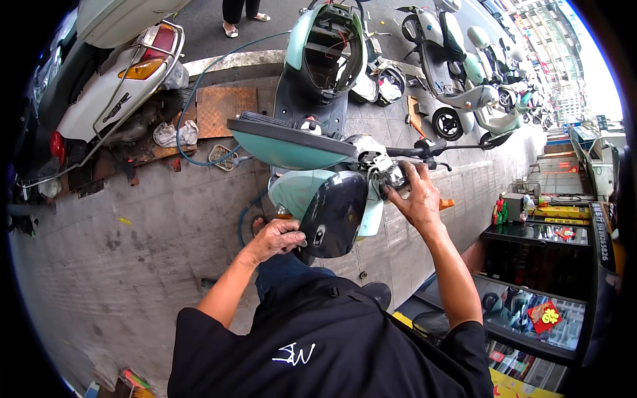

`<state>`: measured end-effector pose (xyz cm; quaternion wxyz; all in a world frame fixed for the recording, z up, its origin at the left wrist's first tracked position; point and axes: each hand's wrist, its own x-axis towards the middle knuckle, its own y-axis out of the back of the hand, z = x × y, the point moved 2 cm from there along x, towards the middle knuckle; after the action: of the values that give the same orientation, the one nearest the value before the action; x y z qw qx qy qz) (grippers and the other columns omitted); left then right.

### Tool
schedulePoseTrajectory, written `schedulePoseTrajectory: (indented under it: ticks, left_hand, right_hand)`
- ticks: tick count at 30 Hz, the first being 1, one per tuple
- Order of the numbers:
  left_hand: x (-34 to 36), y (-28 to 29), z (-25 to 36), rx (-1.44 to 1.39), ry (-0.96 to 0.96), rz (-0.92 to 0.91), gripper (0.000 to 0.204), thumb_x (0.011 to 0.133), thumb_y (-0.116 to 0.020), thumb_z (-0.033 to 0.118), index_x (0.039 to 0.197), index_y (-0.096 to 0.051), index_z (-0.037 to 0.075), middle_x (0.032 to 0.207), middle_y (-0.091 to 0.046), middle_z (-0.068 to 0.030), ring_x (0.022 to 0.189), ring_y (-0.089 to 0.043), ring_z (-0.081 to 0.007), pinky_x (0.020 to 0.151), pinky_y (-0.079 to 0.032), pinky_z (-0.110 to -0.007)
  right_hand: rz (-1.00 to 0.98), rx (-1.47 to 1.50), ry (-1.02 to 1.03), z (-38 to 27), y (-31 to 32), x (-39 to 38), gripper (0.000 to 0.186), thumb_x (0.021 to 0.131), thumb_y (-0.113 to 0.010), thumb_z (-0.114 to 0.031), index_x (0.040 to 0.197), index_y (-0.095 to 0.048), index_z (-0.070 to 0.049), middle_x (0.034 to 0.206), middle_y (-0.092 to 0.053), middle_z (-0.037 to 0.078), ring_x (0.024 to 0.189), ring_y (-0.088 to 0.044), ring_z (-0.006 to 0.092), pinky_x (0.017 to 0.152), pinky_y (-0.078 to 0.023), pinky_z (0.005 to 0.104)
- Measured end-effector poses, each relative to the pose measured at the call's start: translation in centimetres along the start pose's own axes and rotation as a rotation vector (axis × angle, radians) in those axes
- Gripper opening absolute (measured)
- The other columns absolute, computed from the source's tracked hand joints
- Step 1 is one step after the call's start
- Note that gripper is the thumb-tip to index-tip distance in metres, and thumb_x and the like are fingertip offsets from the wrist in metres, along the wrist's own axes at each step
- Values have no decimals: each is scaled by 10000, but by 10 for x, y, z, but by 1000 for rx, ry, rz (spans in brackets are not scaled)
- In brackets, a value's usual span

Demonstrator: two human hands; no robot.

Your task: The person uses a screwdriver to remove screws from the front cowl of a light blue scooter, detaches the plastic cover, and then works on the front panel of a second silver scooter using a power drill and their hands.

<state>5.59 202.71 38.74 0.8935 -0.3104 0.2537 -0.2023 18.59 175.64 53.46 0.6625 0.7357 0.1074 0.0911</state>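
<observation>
My left hand (282,235) is closed in a pinch beside the lower left edge of a glossy black front panel (335,212); what sits between its fingers is too small to make out. My right hand (415,199) grips a silver-and-black housing (391,176) on the mint scooter's handlebar, which has exposed fittings around it. A detached-looking mint cover (285,149) with a dark rim lies tilted across the top of the scooter's front, left of the handlebar (428,149). Beyond it the scooter's body (295,46) has an open cavity with red wires showing.
A white scooter (99,106) stands at left; more scooters (458,93) line the upper right. A blue hose (189,109) crosses wooden boards (225,106). Loose parts (388,83) lie on the pavement. Glass display cases (531,265) flank me at right. Another person's legs (235,13) show at the top.
</observation>
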Motion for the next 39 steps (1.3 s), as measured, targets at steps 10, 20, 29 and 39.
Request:
schedulePoseTrajectory:
  ticks: [10,20,29,39]
  left_hand:
    - [-5,-24,-3,-278,-111,176,159,849,-661,192,946,-644,67,705,-588,6,500,-441,-25,408,-316,-175]
    - [57,-134,39,-367,-587,132,206,859,-652,192,1009,-610,57,645,-532,12,447,-399,-43,391,-316,-186]
    - [207,-165,107,-59,-634,293,202,882,-644,241,759,-522,139,539,-461,24,367,-371,-57,332,-273,-198]
    - [202,-179,82,56,-547,226,201,878,-653,232,761,-509,155,588,-472,68,422,-370,-23,354,-275,-188]
  right_hand:
    - [-413,748,-379,90,-36,76,281,843,-666,-304,833,-651,-24,605,-513,-38,450,-379,45,390,-243,228]
    - [-726,896,25,103,-84,111,591,799,-621,-540,1116,-598,-42,740,-597,58,575,-526,150,459,-411,283]
    - [-662,887,4,79,-74,92,655,823,-561,-605,994,-645,22,767,-612,119,631,-559,172,553,-449,314]
    - [204,332,358,137,-103,76,338,813,-637,-251,1082,-602,-51,885,-645,154,805,-648,308,691,-510,406]
